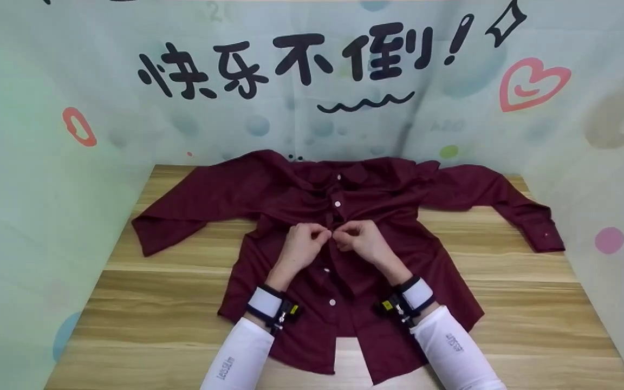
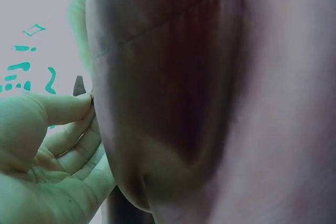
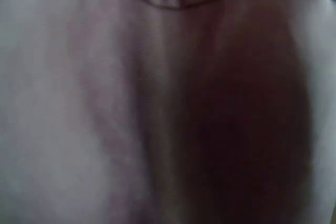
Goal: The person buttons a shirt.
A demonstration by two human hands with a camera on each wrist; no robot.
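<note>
A dark red button-up shirt (image 1: 398,281) lies front up, its collar toward the back wall and its lower front parted. At mid-chest my left hand (image 1: 300,246) pinches the front edge between thumb and forefinger. Just across from it, my right hand (image 1: 367,242) pinches the other front edge, fingertips almost touching the left ones. The button between them is hidden. Above the hands shows a white button (image 1: 337,204); below them is another white button (image 1: 332,302). In the left wrist view the left hand (image 2: 58,145) holds the cloth's edge. Blurred shirt cloth (image 3: 241,119) fills the right wrist view.
The shirt's sleeves spread left (image 1: 182,216) and right (image 1: 523,216) over a wood-grain table (image 1: 144,309). A pale printed curtain (image 1: 290,124) with black writing stands behind and along both sides.
</note>
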